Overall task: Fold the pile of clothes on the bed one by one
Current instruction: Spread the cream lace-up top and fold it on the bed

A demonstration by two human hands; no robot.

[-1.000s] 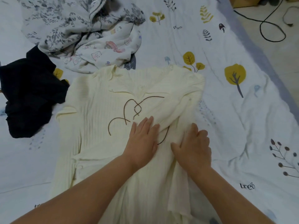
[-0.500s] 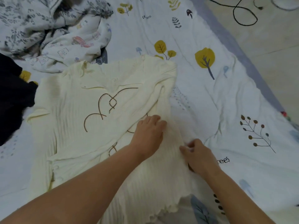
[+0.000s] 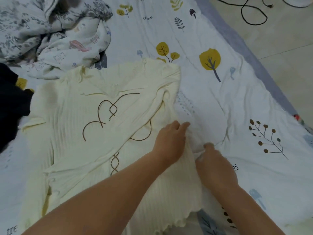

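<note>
A cream ribbed knit top with brown lacing (image 3: 94,133) lies flat on the bed (image 3: 228,102), long axis near to far. Both hands meet at its right edge: the left hand (image 3: 169,141) rests flat with straight fingers, and the right hand (image 3: 213,165) pinches the fabric.

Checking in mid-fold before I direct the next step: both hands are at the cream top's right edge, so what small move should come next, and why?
Probably draw the right edge inward over the body. The right hand pinches the cream top at its side, the left hand rests on the fabric beside it, and the right sleeve already lies folded across the chest.
</note>
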